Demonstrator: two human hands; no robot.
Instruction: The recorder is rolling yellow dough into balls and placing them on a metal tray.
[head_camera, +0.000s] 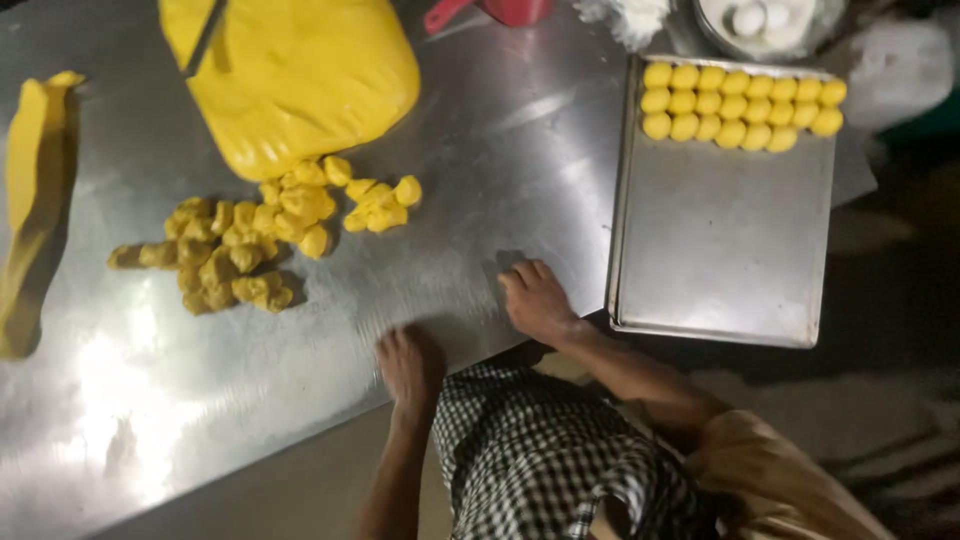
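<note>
Fingers (530, 275) pressed flat beside lumpy yellow dough pieces (250, 245).

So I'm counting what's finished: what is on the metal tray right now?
The metal tray holds three rows of round yellow dough balls along its far end; the rest shows bare metal. Nothing covers the tray, though its far edge is dim.
</note>
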